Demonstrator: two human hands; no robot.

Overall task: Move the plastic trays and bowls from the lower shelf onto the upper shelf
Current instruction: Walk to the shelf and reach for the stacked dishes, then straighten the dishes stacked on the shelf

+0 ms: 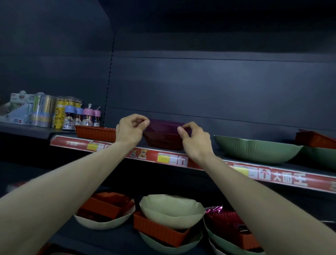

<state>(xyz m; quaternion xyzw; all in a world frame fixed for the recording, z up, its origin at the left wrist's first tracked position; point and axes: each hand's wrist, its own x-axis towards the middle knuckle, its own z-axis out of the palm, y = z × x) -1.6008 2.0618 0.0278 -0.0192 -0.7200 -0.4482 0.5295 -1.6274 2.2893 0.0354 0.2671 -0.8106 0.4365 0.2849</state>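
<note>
Dark purple tray (166, 128) sits on the upper shelf (217, 153), stacked on a dark red tray (163, 141), long axis running left-right along the shelf edge, open side up. Left hand (130, 129) pinches the purple tray's left rim, right hand (195, 139) pinches its right rim; each grip looks clamped thumb-to-fingers on the rim, though dim light makes exact contact hard to read. Left of the purple tray: a ribbed orange tray (95, 132), partly hidden by the left hand. Right of it: a green bowl (257, 149), then another green bowl carrying an orange tray, both cut off by the frame edge. Below the purple tray, the lower shelf (119, 241) holds a cream bowl (171, 209) on mixed stacks of orange trays and pale bowls; the right stacks are covered by the right forearm.
</note>
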